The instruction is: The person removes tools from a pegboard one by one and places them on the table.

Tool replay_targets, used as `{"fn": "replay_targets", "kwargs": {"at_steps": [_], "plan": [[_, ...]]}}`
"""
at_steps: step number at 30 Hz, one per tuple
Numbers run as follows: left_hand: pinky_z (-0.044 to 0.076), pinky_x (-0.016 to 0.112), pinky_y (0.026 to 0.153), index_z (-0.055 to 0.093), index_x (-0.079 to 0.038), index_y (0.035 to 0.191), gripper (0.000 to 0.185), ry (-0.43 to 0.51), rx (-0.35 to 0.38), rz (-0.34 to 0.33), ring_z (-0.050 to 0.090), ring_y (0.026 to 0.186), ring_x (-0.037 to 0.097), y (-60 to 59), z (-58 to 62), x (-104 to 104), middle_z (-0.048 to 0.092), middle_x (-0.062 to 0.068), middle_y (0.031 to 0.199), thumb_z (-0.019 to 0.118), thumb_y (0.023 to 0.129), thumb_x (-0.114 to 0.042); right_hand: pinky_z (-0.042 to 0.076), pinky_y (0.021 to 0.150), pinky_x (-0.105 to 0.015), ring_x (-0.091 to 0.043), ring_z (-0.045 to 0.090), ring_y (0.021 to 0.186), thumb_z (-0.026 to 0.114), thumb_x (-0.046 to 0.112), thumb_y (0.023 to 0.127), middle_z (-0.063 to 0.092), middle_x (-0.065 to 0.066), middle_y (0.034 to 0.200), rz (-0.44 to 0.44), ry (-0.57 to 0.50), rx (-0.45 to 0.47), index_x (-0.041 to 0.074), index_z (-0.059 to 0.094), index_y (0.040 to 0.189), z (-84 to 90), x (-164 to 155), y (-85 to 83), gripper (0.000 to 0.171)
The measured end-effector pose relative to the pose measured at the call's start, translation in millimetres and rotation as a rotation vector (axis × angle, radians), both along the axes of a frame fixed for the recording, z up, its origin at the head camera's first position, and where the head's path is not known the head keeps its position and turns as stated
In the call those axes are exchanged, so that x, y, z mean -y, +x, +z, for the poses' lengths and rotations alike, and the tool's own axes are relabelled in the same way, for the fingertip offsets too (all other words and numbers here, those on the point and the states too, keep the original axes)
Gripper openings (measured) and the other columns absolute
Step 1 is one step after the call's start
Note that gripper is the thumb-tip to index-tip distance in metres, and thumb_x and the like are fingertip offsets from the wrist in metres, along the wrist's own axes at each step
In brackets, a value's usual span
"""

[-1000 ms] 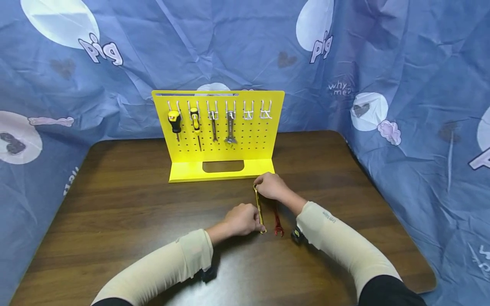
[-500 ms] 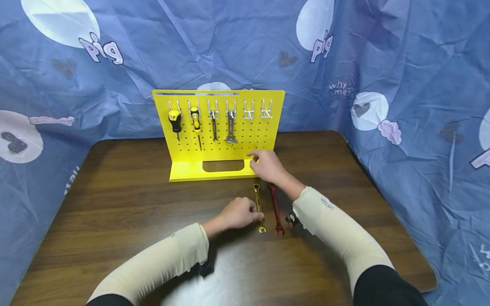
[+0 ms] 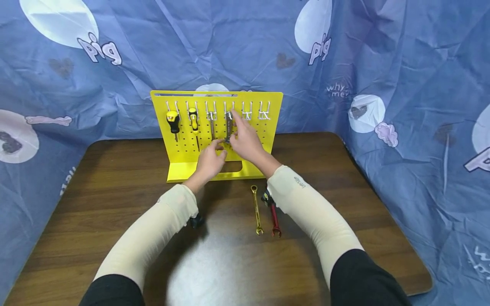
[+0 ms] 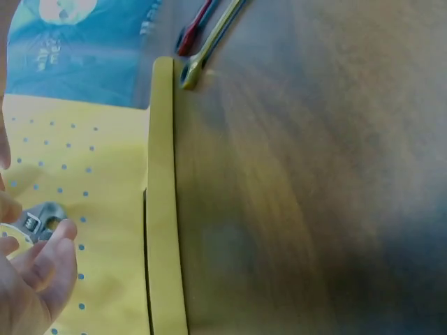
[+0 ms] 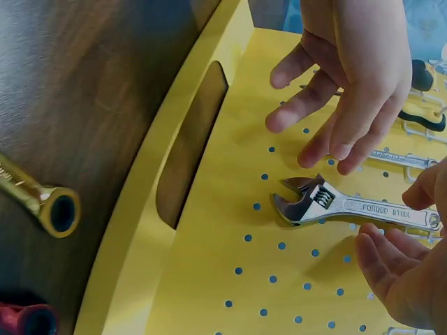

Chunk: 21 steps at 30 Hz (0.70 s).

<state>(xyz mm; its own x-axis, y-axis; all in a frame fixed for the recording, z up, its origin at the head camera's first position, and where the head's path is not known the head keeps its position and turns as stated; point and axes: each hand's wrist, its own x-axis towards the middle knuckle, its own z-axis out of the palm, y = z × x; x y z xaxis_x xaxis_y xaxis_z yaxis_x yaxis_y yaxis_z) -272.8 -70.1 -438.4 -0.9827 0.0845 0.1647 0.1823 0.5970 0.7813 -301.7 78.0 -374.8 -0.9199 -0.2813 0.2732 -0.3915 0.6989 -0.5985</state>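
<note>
The adjustable wrench [image 3: 229, 126] is hung on the yellow pegboard [image 3: 268, 127], fourth tool from its left edge, and its shank is flanked by the loosely spread fingers of the right hand [image 3: 245, 138], though whether they touch it cannot be told. The left hand [image 3: 209, 159] is held with relaxed, parted fingers just below the wrench head, nothing being gripped. In front of the pegboard, on the wooden table [image 3: 95, 199], a gold combination wrench [image 3: 256, 209] and a red wrench [image 3: 274, 219] are laid side by side.
</note>
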Motion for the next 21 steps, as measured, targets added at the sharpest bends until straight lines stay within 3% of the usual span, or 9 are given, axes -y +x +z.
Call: {"fn": "replay_targets", "kwargs": {"at_steps": [6,9,14,21], "plan": [[0.045,0.049,0.102,0.045,-0.004,0.149,0.050,-0.011,0.019,0.002,0.054,0.129,0.035,-8.9,0.1,-1.5,0.061,0.016,0.136,0.056,0.103,-0.019,0.046,0.059,-0.032,-0.021,0.052,0.075,0.053,0.005,0.096,0.054,-0.011,0.123,-0.049,0.051,-0.020,0.028,0.016,0.163,0.2,10.0,-5.3,0.079],[0.044,0.049,0.103,0.046,-0.004,0.148,0.049,-0.001,0.011,0.005,0.054,0.129,0.034,-12.4,-2.4,-3.9,0.061,0.016,0.136,0.057,0.103,-0.018,0.045,0.056,-0.032,-0.022,0.051,0.071,0.054,0.006,0.097,0.054,-0.011,0.119,-0.066,0.048,-0.047,0.027,0.022,0.161,-1.0,11.3,-6.0,0.075],[0.046,0.048,0.102,0.053,-0.003,0.141,0.041,0.017,-0.016,0.025,0.056,0.125,0.034,-15.2,-8.1,-4.0,0.063,0.016,0.131,0.059,0.102,-0.016,0.047,0.062,-0.030,-0.018,0.055,0.080,0.056,0.010,0.102,0.057,-0.006,0.107,-0.063,-0.013,-0.085,0.022,0.035,0.156,-3.0,11.1,-7.5,0.059],[0.049,0.045,0.097,0.056,-0.002,0.136,0.037,0.039,-0.051,0.025,0.061,0.117,0.032,-19.0,-13.2,-3.2,0.066,0.016,0.126,0.061,0.101,-0.014,0.049,0.065,-0.031,-0.017,0.059,0.080,0.053,0.014,0.105,0.064,-0.006,0.104,-0.056,-0.077,-0.136,0.016,0.047,0.147,-2.2,11.0,-12.9,0.042]]}}
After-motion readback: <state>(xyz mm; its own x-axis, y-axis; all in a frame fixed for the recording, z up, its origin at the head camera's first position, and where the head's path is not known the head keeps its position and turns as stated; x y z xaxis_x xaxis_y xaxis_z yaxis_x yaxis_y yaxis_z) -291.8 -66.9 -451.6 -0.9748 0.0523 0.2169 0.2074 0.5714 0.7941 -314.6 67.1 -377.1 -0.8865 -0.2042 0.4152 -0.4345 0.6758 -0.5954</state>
